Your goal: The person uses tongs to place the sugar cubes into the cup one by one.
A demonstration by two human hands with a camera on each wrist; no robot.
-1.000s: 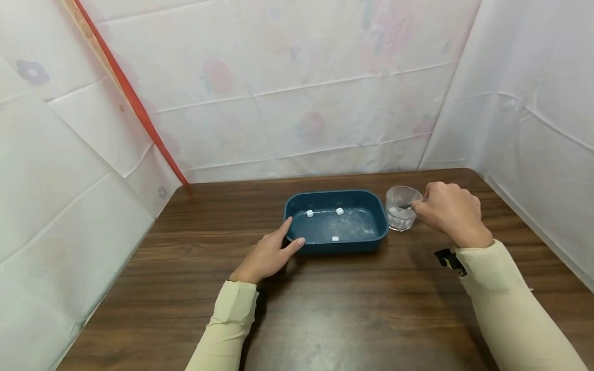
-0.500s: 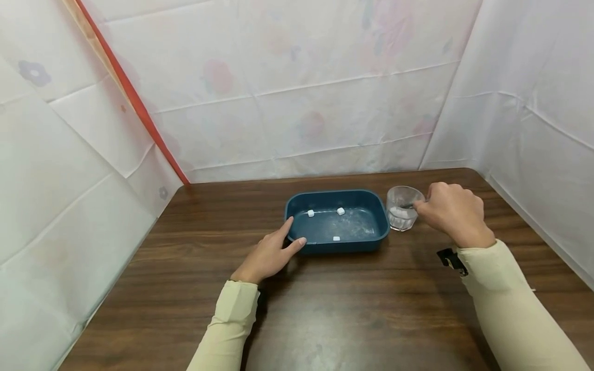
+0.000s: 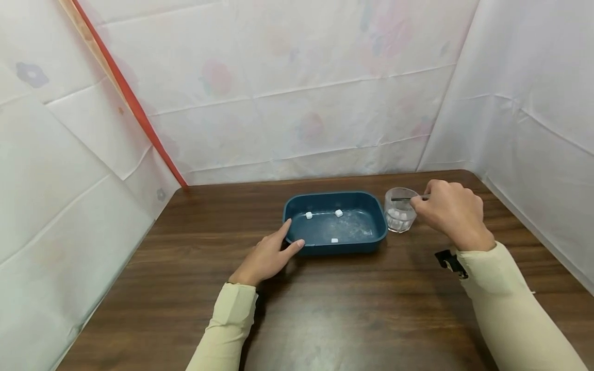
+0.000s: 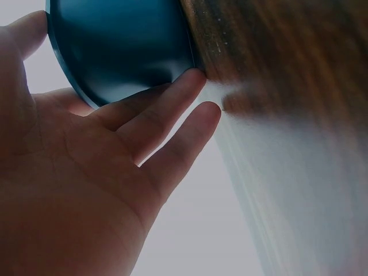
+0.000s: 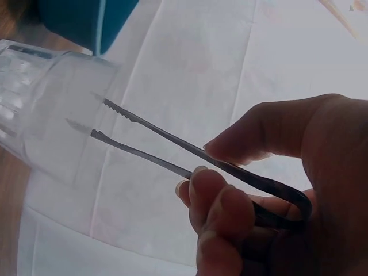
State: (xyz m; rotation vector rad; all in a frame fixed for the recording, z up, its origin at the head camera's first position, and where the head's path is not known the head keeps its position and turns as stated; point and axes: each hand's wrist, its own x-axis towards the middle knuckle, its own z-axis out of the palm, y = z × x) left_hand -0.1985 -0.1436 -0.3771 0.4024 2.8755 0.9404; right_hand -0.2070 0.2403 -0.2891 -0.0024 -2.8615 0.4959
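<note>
A dark blue rectangular tray (image 3: 343, 249) sits on the wooden table with a few small white cubes (image 3: 339, 213) spread inside. My left hand (image 3: 263, 257) touches its near left corner, thumb and fingers extended along rim and outer wall. To the tray's right stands a clear drinking glass (image 3: 398, 224) with several white cubes low in it. My right hand (image 3: 451, 212) pinches metal tweezers (image 5: 167, 135) between thumb and fingers. In the right wrist view their serrated tips are parted inside the glass mouth, and I see no cube between them.
Brown wood table (image 3: 352, 309) extends in front of the tray. Pale patterned cloth (image 3: 297, 103) hangs behind and at both sides, with a red strip (image 3: 134, 105) at the left. The tray and the glass stand very close together.
The tweezers have tilted up inside the glass, from pointing down at the cubes to lying near the rim. My left hand has stayed at the tray.
</note>
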